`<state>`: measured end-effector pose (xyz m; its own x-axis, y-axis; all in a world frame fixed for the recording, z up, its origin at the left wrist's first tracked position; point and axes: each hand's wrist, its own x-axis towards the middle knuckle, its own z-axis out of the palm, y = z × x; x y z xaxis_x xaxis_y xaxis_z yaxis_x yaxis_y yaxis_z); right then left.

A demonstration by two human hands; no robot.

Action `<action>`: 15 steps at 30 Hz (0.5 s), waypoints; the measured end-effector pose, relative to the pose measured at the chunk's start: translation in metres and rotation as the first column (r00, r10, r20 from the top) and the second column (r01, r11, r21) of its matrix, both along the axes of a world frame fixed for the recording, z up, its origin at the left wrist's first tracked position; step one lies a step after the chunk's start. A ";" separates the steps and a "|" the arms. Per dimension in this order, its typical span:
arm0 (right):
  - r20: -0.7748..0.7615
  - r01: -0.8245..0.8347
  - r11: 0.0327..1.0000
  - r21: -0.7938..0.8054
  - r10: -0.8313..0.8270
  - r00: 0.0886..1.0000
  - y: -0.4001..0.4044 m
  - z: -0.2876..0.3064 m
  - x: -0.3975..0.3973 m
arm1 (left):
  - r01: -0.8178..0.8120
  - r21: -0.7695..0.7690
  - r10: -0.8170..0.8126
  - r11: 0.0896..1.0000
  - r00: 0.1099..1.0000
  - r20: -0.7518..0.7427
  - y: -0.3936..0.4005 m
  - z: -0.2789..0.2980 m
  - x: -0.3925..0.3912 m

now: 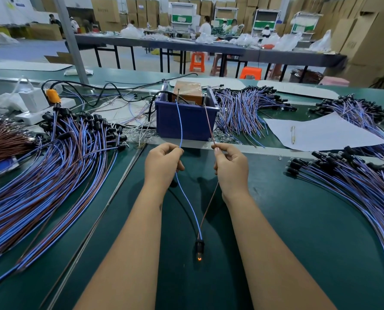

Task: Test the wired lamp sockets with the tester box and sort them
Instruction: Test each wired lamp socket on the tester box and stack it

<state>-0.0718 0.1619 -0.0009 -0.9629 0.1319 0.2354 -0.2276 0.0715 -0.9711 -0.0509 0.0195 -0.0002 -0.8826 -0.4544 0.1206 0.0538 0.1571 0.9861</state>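
Note:
My left hand (163,165) pinches a blue wire (179,121) whose tip reaches up to a metal pin on the blue tester box (186,121). In my right hand (231,166) a brown wire (209,121) is pinched, its end touching the other pin on the box. Both wires run down between my forearms to one black lamp socket (199,247) lying on the green table (276,220). A small orange glow shows in its bulb (199,258).
A big pile of wired sockets (52,171) spreads on the left, another (354,182) on the right, and more (247,110) beside the box. A white sheet with a pen (293,135) lies right of the box. A power strip (36,108) sits far left.

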 end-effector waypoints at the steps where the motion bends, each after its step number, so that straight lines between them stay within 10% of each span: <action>1: -0.001 0.000 1.000 -0.004 0.000 1.000 0.000 0.000 0.000 | 0.001 0.003 -0.001 1.000 1.000 -0.001 0.000 0.000 0.000; 15: -0.010 -0.004 1.000 -0.015 0.003 1.000 0.000 -0.001 -0.002 | 0.014 -0.005 -0.014 1.000 1.000 -0.009 0.000 -0.003 -0.002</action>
